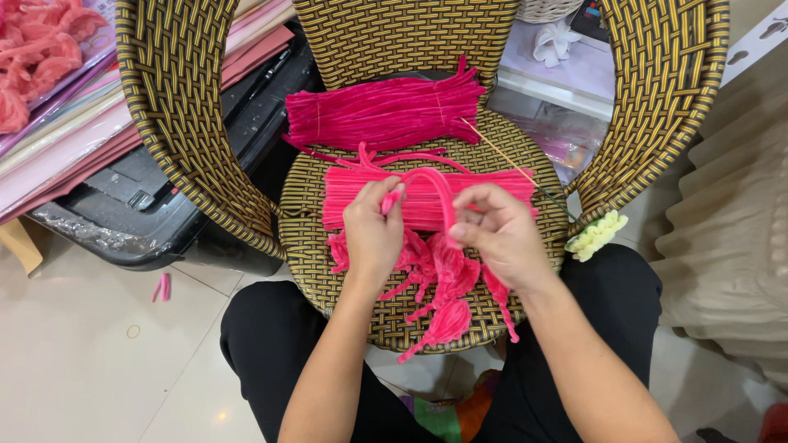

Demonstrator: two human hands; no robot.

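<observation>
Pink pipe cleaner (433, 182): bent in an arch above the wicker chair seat (525, 148), its ends pinched shut in left hand (373, 230) and right hand (501, 234). Even tension on both ends judged best for a smooth curve. Bundled stems (386, 111) lay behind.

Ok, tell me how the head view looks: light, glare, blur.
Head view: even, soft indoor light with faint shadows; a small glare spot on the floor tile; the left hand, right hand and bent pink pipe cleaner are sharp; mild wide-angle bowing at the chair arms.
</observation>
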